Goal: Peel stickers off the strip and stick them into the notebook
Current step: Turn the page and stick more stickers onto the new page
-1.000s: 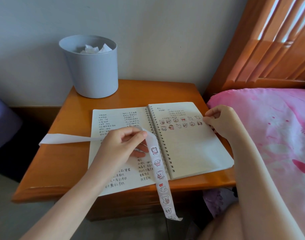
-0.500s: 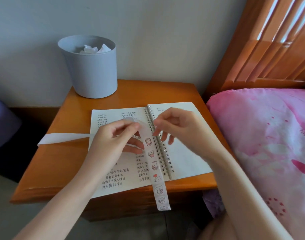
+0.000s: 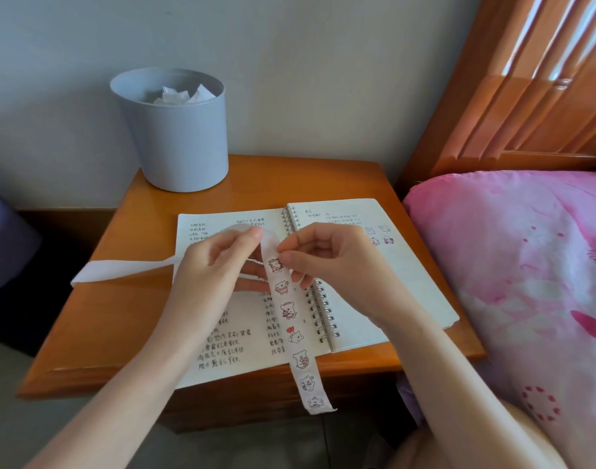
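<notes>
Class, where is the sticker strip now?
Head view: the sticker strip is held by the left hand and right hand over the left page of the notebook, its end hanging past the table edge.

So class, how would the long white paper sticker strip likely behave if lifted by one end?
Probably floppy: the long white paper sticker strip curves over the left hand and hangs limp past the front edge of the orange wooden bedside table. Likely very light: a pinch alone holds it up.

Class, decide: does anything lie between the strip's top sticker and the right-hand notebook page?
Nothing visible does. The right hand pinches the white sticker strip at its top sticker, just above the open spiral-bound notebook, whose right page lies uncovered beside it.
</notes>
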### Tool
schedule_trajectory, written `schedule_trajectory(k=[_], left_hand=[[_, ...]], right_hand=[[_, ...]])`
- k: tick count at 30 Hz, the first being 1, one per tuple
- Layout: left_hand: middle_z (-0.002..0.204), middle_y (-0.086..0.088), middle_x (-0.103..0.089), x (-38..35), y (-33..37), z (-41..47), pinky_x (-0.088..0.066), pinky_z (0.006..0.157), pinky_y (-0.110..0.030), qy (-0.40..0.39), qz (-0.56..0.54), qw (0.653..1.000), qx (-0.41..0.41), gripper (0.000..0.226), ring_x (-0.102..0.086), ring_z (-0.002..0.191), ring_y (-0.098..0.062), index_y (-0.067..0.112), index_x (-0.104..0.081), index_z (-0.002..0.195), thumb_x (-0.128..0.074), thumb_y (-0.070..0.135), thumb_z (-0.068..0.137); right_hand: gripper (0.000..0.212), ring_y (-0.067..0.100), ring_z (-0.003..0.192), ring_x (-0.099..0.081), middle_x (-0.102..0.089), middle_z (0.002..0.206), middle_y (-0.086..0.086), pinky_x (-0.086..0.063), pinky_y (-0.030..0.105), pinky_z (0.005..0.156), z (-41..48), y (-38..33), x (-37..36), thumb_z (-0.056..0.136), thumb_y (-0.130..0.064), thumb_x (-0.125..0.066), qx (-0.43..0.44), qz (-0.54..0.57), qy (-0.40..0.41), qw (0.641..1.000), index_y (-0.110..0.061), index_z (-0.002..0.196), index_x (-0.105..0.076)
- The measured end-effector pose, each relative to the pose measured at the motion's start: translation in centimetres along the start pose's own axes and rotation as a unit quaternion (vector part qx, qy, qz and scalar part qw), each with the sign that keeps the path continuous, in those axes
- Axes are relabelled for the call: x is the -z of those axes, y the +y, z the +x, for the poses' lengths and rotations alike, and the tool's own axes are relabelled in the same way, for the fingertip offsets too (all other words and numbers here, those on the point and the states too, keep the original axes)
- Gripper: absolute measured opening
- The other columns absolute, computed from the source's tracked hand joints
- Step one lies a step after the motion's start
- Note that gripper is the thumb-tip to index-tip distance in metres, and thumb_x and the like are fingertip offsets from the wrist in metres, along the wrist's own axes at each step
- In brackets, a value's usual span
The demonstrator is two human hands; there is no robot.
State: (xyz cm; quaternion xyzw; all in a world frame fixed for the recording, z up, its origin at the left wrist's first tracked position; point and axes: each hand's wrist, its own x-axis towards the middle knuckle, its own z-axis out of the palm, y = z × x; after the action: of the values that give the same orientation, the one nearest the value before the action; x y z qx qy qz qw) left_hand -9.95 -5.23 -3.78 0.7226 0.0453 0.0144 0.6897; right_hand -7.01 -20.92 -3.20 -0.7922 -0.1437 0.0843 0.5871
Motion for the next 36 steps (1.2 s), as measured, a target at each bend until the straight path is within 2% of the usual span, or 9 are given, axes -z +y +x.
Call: schedule_trajectory(k=[3,7,10,14,20,27,31,36], left_hand=[[0.078,0.001,-0.075,-0.04,0.01,-0.10,-0.046,0.050,-0.004,-0.026,0.014,1.000,0.002,0.018,-0.070,0.067,-0.001,0.013,-0.072,0.089,-0.057,0.022,0.092],[0.080,-0.006,-0.076,0.19,-0.37,0.13,-0.053,0.057,-0.012,-0.043,0.013,0.999,0.013,0.016,-0.073,0.072,-0.013,0.007,-0.072,0.092,-0.060,0.019,0.091],[0.079,-0.003,-0.076,0.29,-0.59,0.31,-0.056,0.059,-0.016,-0.037,0.018,0.999,0.004,0.016,-0.074,0.073,-0.014,0.008,-0.072,0.092,-0.061,0.020,0.090],[0.079,-0.001,-0.075,0.32,-0.71,0.34,-0.058,0.061,-0.018,-0.030,0.028,0.999,-0.006,0.016,-0.073,0.074,-0.013,0.012,-0.072,0.091,-0.061,0.021,0.090],[0.079,-0.001,-0.075,0.30,-0.68,0.34,-0.057,0.062,-0.017,-0.037,0.030,0.999,-0.008,0.016,-0.072,0.076,-0.011,0.012,-0.073,0.090,-0.061,0.022,0.090],[0.080,-0.003,-0.075,0.27,-0.83,0.37,-0.060,0.070,-0.022,-0.030,0.025,0.999,0.001,0.015,-0.073,0.075,-0.015,0.012,-0.074,0.089,-0.063,0.022,0.088],[0.079,-0.002,-0.075,0.19,-0.84,0.31,-0.059,0.067,-0.019,-0.029,0.032,0.999,0.000,0.014,-0.073,0.074,-0.014,0.014,-0.074,0.087,-0.064,0.022,0.088],[0.078,-0.002,-0.076,0.07,-0.77,0.31,-0.057,0.062,-0.016,-0.032,0.028,0.999,0.009,0.013,-0.073,0.073,-0.014,0.013,-0.074,0.087,-0.063,0.020,0.089]], right_hand=[[0.006,0.011,0.062,-0.063,-0.070,0.074,0.004,-0.056,0.025,0.064,0.00,-0.03,0.13,0.083,-0.007,-0.068,0.011,-0.013,0.008,1.000,-0.011,0.088,-0.070],[0.006,0.007,0.062,-0.062,-0.072,0.077,0.004,-0.056,0.023,0.062,-0.06,-0.14,0.17,0.084,-0.011,-0.068,0.017,-0.035,0.018,0.999,-0.016,0.086,-0.070],[0.004,0.007,0.063,-0.063,-0.072,0.078,0.002,-0.055,0.021,0.060,-0.08,-0.28,0.28,0.083,-0.016,-0.069,0.016,-0.039,0.019,0.999,-0.018,0.086,-0.071],[0.008,0.015,0.075,-0.067,-0.072,0.082,-0.002,-0.057,0.029,0.068,-0.12,-0.24,0.42,0.079,-0.018,-0.074,0.013,-0.053,0.017,0.998,-0.021,0.086,-0.071],[0.009,0.014,0.077,-0.068,-0.072,0.082,-0.002,-0.057,0.030,0.071,-0.14,-0.33,0.32,0.079,-0.014,-0.073,0.015,-0.067,0.024,0.997,-0.022,0.084,-0.071],[0.007,0.013,0.073,-0.066,-0.072,0.079,-0.001,-0.055,0.023,0.066,-0.26,-0.30,0.14,0.079,-0.012,-0.074,0.015,-0.075,0.028,0.997,-0.018,0.083,-0.071],[0.007,0.010,0.073,-0.065,-0.072,0.079,-0.003,-0.053,0.017,0.063,-0.28,-0.30,0.10,0.079,-0.013,-0.073,0.010,-0.086,0.026,0.996,-0.020,0.080,-0.070],[0.011,0.008,0.076,-0.061,-0.067,0.082,-0.012,-0.051,0.018,0.064,-0.38,-0.25,0.06,0.082,-0.022,-0.071,0.005,-0.129,0.023,0.991,-0.029,0.076,-0.066]])
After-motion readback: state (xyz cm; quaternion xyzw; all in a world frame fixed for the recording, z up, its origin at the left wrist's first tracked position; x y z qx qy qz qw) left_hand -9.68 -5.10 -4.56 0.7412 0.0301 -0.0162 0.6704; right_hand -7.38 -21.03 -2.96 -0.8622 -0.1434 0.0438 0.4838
